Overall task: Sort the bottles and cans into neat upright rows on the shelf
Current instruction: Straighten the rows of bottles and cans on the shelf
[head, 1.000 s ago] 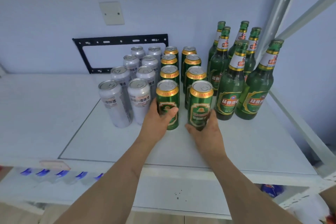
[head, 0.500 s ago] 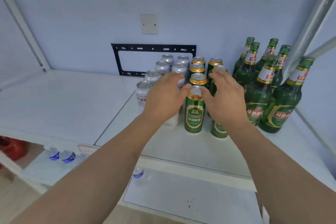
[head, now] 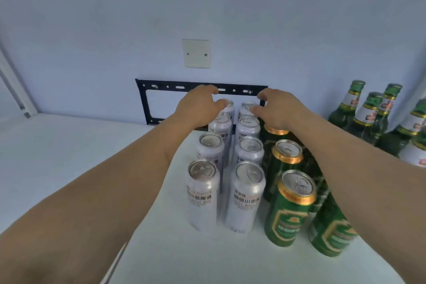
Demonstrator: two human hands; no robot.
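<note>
a: where are the cans?
b: tall silver aluminium cans (head: 202,193) stand upright in two rows of four on the white shelf board (head: 69,157), running front to back. green cans with gold rims (head: 290,207) stand in rows just to their right, touching or nearly so. all tabs look unopened; can't see inside any.

a: bottles?
b: green glass bottles with white neck labels (head: 366,110) upright at far right, capped, partly cut off by the frame edge.

a: hands?
b: left hand (head: 198,106) is over the back-left silver can, fingers curled, thumb at its rim. right hand (head: 276,108) is over the back-right silver can, fingers spread and loose. can't tell if either truly grips.

a: background?
b: black metal wall bracket (head: 161,87), beige wall plate (head: 196,53).
</note>
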